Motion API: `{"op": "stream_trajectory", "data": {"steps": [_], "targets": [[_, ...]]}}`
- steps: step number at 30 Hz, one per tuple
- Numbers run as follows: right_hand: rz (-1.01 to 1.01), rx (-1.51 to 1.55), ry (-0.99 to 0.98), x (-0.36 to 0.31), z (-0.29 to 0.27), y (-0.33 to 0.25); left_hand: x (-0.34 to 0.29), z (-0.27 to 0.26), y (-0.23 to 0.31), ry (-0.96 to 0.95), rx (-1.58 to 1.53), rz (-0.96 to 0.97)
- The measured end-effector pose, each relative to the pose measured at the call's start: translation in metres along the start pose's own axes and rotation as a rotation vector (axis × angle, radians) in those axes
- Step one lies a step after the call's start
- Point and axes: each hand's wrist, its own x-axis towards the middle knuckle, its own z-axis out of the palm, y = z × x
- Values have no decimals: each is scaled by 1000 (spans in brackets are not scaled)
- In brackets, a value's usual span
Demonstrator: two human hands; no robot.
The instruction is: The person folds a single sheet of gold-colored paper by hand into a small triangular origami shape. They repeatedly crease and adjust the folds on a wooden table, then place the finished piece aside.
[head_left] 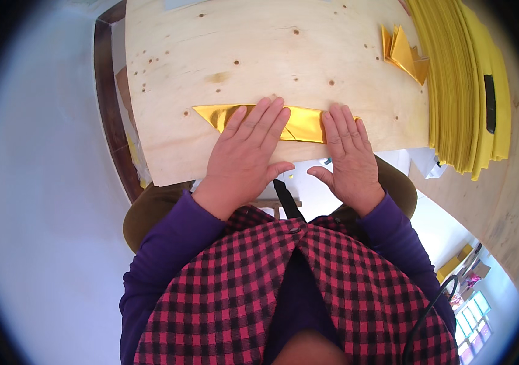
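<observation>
A folded strip of shiny gold paper (305, 123) lies flat near the front edge of the wooden board, its left end tapering to a point. My left hand (246, 146) rests flat across the strip's left part, fingers stretched forward and thumb pointing right. Over the right end lies my right hand (351, 152), palm down, its fingers extended and its thumb turned inward. Both palms hang partly over the board's edge. The paper beneath the fingers is hidden.
Folded gold paper pieces (402, 53) sit at the board's far right. Beside them rises a thick stack of yellow sheets (460, 85) with a black item (489, 103) on its side. The pale plywood board (259, 55) has dark knots. A wall (40, 182) stands at left.
</observation>
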Motion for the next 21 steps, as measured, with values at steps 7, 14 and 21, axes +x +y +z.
{"op": "stream_trajectory", "data": {"steps": [7, 14, 21], "targets": [[-62, 41, 5, 1, -10, 3, -1, 4, -1, 19, 15, 24], [-99, 81, 113, 9, -20, -38, -1, 10, -3, 45, -12, 26], [-84, 109, 153, 34, 18, -51, -3, 11, -7, 53, 63, 52]]}}
